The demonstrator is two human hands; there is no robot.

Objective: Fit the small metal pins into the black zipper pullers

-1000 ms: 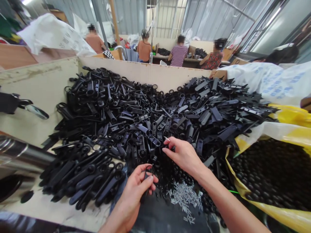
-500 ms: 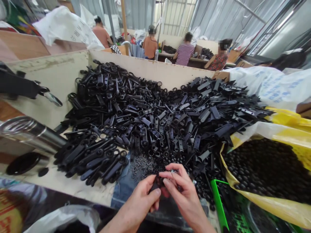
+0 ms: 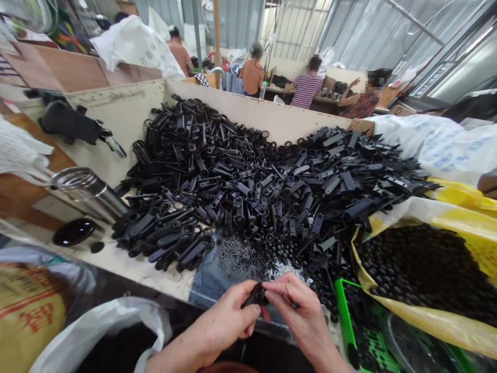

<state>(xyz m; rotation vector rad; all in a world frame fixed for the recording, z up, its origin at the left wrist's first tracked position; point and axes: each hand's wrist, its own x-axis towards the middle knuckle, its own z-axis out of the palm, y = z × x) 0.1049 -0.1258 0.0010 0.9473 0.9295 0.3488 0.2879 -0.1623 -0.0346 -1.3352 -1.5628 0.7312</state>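
Note:
My left hand (image 3: 235,311) is closed around a black plastic part (image 3: 257,296) with a round end, held low over the front of the bench. At that round end, the thumb and fingers of my right hand (image 3: 297,305) are pinched together; what they hold, if anything, is mostly hidden. Just beyond my hands lie small grey screws (image 3: 235,254), black round pieces (image 3: 275,246) and shiny silver metal pieces (image 3: 283,269) on a blue cloth (image 3: 205,277). Behind them rises a large heap of black plastic parts (image 3: 240,181).
Elongated black pieces (image 3: 166,243) lie in rows at the left, near a steel flask (image 3: 97,194). To the right are a yellow sack (image 3: 388,290) of black balls and a green basket (image 3: 344,316). A white sack (image 3: 116,316) stands below the front edge. Several people sit farther back.
My view has swung left, so the scene sits farther right. My right fingers have drawn in closer to the round end of the part. One person at the back has raised a hand.

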